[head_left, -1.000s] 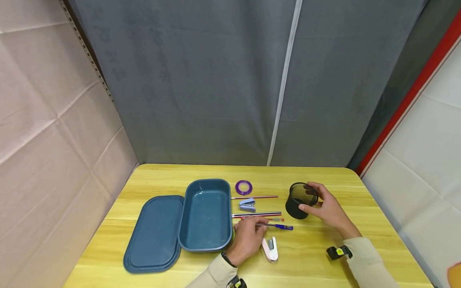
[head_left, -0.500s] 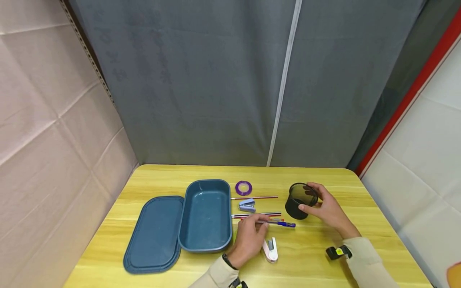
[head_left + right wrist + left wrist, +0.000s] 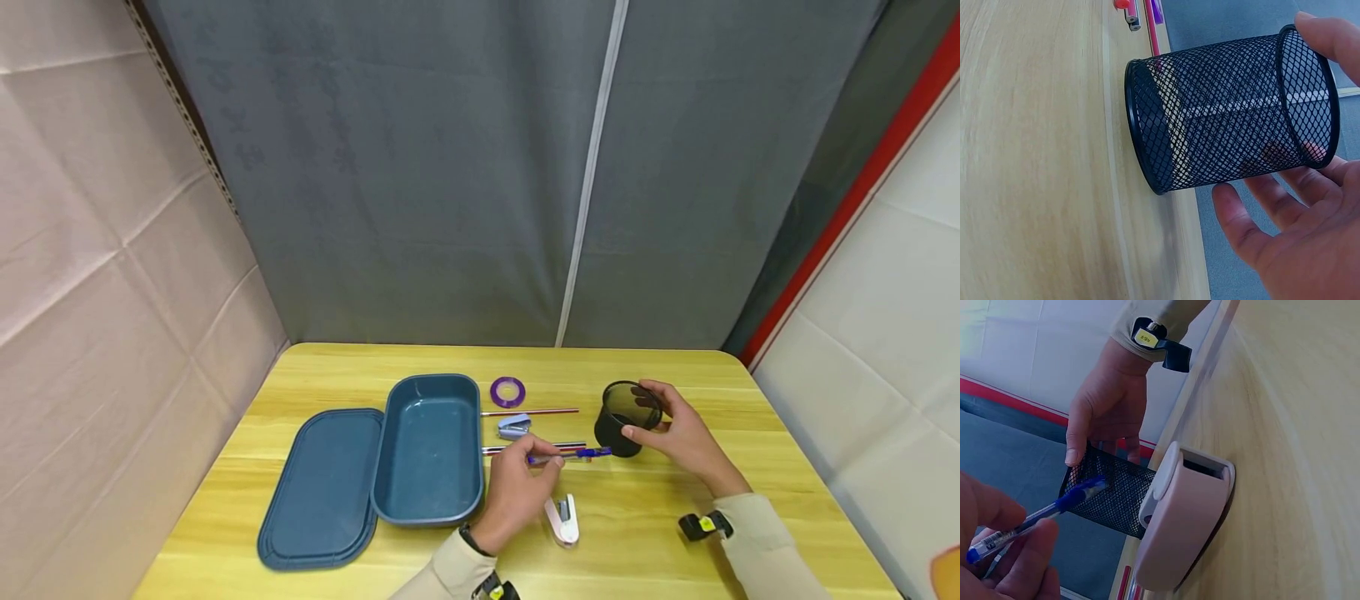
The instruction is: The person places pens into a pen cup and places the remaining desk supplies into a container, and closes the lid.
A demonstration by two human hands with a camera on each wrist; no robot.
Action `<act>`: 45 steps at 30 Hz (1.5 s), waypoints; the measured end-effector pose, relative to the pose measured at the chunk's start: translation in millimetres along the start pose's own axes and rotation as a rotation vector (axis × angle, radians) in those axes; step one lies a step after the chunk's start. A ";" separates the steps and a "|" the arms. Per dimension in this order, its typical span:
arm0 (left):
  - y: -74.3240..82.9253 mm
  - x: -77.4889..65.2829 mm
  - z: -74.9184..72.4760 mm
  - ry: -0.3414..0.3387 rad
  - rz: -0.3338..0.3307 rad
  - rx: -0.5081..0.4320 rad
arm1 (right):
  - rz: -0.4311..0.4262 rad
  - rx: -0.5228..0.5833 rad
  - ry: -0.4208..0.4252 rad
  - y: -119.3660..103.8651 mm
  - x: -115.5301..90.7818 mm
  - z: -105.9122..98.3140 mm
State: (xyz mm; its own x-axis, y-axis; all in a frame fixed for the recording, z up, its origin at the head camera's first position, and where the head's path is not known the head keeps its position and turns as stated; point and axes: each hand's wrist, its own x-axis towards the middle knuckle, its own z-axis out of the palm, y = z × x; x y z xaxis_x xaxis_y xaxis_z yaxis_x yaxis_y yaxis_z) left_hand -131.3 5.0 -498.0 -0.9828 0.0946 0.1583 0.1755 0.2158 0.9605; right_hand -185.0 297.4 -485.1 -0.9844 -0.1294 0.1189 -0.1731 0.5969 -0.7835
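Note:
My left hand pinches a blue pen between thumb and fingers, raised a little over the table. In the left wrist view the pen lies slantwise, its blue cap end pointing away from the hand. My right hand holds a black mesh pen holder, thumb at the rim and fingers along the far side. Nothing shows inside the mesh pen holder in the right wrist view. Near the left hand lies a pale pink and white stapler. The pen's cap end is close to the holder.
A blue plastic box stands left of the left hand, its blue lid beside it. Right of the box lie a purple tape roll, a light blue stapler, a thin reddish stick and several other pens or pencils.
My left hand has lifted the blue pen slightly and turned it, so its cap end sits higher and nearer the pen holder. The right hand and holder have stayed put.

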 end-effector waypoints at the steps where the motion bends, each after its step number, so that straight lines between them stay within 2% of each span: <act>1: 0.4 0.3 0.1 0.000 0.001 -0.014 | -0.001 0.001 0.000 0.4 0.3 0.2; 6: 0.3 1.3 1.6 -0.012 -0.013 -0.107 | 0.001 0.003 0.001 2.5 1.3 0.8; 13: -0.8 2.3 2.2 -0.033 -0.031 -0.127 | 0.003 0.030 0.004 4.6 1.2 1.4; 24: -0.7 5.3 7.3 -0.010 -0.097 -0.172 | -0.001 0.008 0.013 13.0 0.6 3.0; 31: 5.8 11.2 13.2 -0.018 -0.157 -0.285 | 0.002 0.003 0.012 11.7 0.7 1.5; 39: 20.2 19.3 19.1 -0.040 -0.141 -0.257 | -0.008 -0.011 0.019 12.6 2.5 1.9; 45: 26.1 24.4 20.0 0.007 -0.121 -0.238 | -0.001 -0.014 0.018 14.8 3.2 2.2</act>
State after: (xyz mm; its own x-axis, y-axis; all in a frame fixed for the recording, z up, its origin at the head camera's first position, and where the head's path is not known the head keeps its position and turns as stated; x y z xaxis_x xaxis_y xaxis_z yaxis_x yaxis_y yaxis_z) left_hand -149.6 32.4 -473.6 -0.9964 0.0752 0.0398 0.0392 -0.0097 0.9992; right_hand -190.6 304.2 -497.6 -0.9846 -0.1163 0.1308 -0.1747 0.6075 -0.7749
